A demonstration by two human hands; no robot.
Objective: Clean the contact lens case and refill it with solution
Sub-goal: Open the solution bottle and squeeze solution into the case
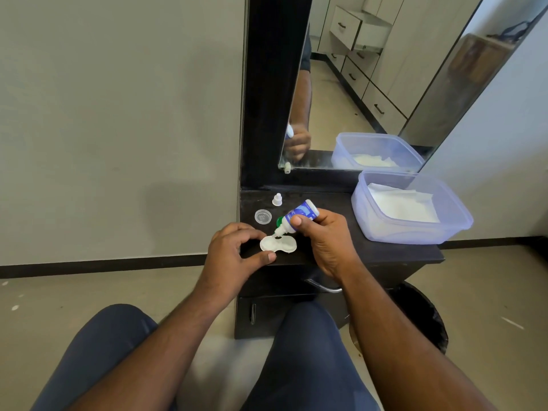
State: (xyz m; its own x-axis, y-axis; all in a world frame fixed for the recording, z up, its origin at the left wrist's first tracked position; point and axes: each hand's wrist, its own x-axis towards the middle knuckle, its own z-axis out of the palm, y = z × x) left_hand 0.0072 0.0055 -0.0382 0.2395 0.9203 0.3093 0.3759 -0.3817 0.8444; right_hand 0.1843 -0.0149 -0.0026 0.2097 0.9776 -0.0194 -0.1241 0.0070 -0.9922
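A white two-well contact lens case point(281, 245) lies open on the dark vanity top point(341, 232). My left hand point(237, 250) steadies the case's left end between thumb and fingers. My right hand point(323, 235) grips a small blue-and-white solution bottle point(299, 216), tilted down to the left with its white nozzle just above the left well. A clear round lid point(263, 216) and a small white bottle cap point(277, 199) rest on the top behind the case. A green object peeks out behind the bottle; I cannot tell what it is.
A translucent blue plastic tub point(415, 229) holding white tissues stands at the right of the vanity top. A mirror point(370, 84) in a black frame rises behind. A dark round bin point(421, 315) sits on the floor at the right. My knees are below the drawer handle point(323, 287).
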